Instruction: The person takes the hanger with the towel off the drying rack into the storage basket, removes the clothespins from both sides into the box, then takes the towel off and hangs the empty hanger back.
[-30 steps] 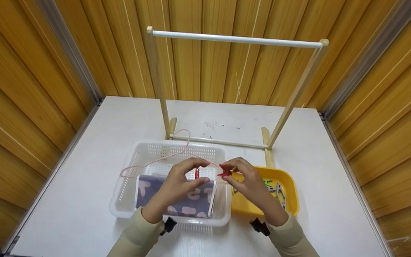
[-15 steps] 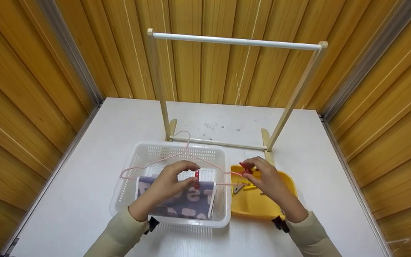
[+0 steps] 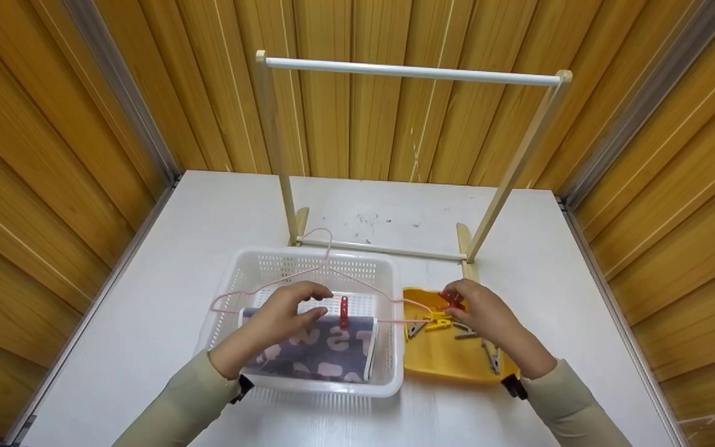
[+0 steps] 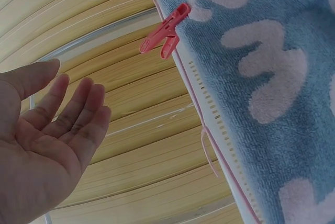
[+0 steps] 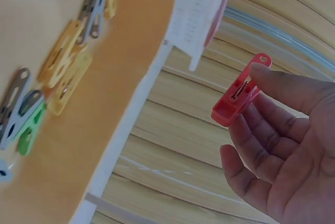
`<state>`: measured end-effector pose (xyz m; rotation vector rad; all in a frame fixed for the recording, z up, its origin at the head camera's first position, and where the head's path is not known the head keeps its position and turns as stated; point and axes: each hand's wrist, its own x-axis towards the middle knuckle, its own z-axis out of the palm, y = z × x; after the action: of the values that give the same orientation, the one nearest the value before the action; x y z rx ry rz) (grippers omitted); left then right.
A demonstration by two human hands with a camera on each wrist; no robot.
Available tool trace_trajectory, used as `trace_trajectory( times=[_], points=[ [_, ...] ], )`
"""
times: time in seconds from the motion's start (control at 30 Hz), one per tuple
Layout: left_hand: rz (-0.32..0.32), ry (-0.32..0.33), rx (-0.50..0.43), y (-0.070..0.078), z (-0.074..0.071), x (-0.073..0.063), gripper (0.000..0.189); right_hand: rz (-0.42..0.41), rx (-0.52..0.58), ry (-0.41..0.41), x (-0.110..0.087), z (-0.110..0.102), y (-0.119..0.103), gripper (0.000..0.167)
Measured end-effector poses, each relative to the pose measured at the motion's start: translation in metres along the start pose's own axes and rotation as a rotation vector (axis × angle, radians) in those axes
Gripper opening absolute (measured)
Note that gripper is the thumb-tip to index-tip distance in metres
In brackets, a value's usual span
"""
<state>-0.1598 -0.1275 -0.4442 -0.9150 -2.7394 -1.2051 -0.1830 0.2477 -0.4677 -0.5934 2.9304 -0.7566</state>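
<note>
A blue towel with pink letters (image 3: 317, 357) lies folded over the lower bar of a pink wire hanger (image 3: 402, 321). One red clothespin (image 3: 344, 312) is clipped on the towel's upper edge at that bar, standing out from it in the left wrist view. Just left of this clothespin is my left hand (image 3: 280, 318), thumb and fingers apart, holding nothing. My right hand (image 3: 485, 313) pinches a second red clothespin (image 5: 241, 93) between thumb and fingers, over the back of the yellow tray (image 3: 447, 366). The hanger's right end reaches over that tray, near the right hand.
Under the towel and hanger stands a white slotted basket (image 3: 396, 366). Several yellow, grey and green clothespins (image 5: 68, 80) lie in the tray. Behind stands a wooden rack with a white top bar (image 3: 413, 71). Wood-patterned walls (image 3: 370, 124) enclose the white table (image 3: 202, 211).
My left hand has moved left, off the clothespin on the towel, which stays clipped. My right hand has carried its red clothespin rightward along the hanger to above the tray.
</note>
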Motion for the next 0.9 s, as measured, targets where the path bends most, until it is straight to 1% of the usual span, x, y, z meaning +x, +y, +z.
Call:
trace_trajectory(
  times=[0.13, 0.33, 0.47, 0.6, 0.73, 0.83, 0.9],
  points=[
    [0.001, 0.004, 0.012, -0.003, -0.001, -0.001, 0.022, 0.053, -0.011, -0.037, -0.002, 0.003, 0.009, 0.024],
    [-0.013, -0.022, 0.051, -0.004, 0.0, -0.003, 0.022, 0.098, -0.047, -0.09, -0.003, 0.012, 0.02, 0.023],
    [-0.004, -0.028, 0.06, -0.004, 0.0, -0.002, 0.022, 0.118, -0.064, -0.142, -0.001, 0.015, 0.024, 0.021],
    [0.013, -0.028, 0.07, -0.006, 0.0, -0.002, 0.022, 0.107, -0.087, -0.182, 0.003, 0.015, 0.027, 0.018],
    [0.023, -0.038, 0.081, -0.008, 0.0, 0.0, 0.022, 0.062, -0.113, -0.215, 0.007, 0.016, 0.029, 0.019],
    [0.015, -0.05, 0.079, -0.009, 0.0, 0.001, 0.022, 0.032, -0.128, -0.243, 0.011, 0.019, 0.03, 0.018],
    [0.003, -0.06, 0.073, -0.01, 0.0, 0.002, 0.023, 0.035, -0.134, -0.268, 0.014, 0.022, 0.03, 0.017]
  ],
)
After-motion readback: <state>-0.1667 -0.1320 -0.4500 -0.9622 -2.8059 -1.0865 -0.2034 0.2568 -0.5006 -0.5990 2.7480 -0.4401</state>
